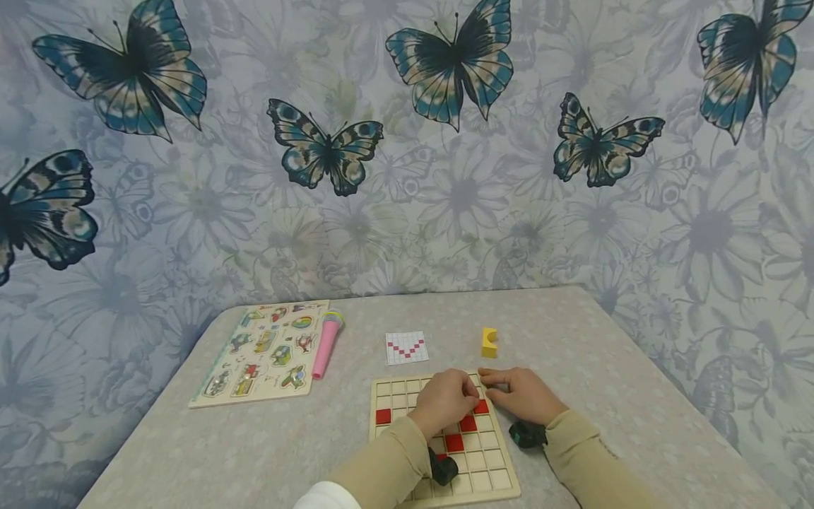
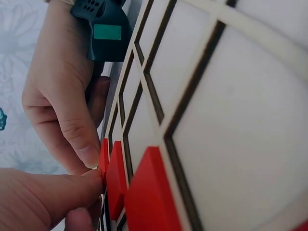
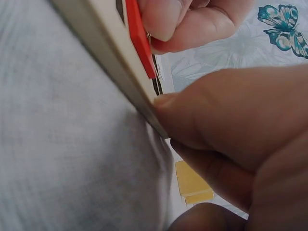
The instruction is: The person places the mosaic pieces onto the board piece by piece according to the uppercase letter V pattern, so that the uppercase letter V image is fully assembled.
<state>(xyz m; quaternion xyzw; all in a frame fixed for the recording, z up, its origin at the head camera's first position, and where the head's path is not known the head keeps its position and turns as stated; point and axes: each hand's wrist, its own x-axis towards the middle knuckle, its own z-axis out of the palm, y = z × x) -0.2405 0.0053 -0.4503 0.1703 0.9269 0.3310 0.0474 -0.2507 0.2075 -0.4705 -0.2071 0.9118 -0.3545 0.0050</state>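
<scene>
A wooden grid board [image 1: 490,481] lies at the front of the table, with several red square tiles in its cells. My left hand [image 1: 445,401] reaches over the board, its thumb and finger pinching the red tile [image 1: 481,406] near the top right corner. In the left wrist view, the fingertips meet that tile [image 2: 103,156] at its edge. My right hand [image 1: 523,396] holds the board's top right corner between thumb and index finger. Other red tiles [image 1: 454,443] form a diagonal below, and one red tile [image 1: 383,416] sits at the left. My left arm hides part of the board.
Behind the board lie a white pattern card [image 1: 407,348] and a yellow notched block [image 1: 489,343]. A picture puzzle board [image 1: 261,353] and a pink toy microphone [image 1: 327,345] are on the left. A butterfly-patterned wall [image 1: 445,233] stands behind the table.
</scene>
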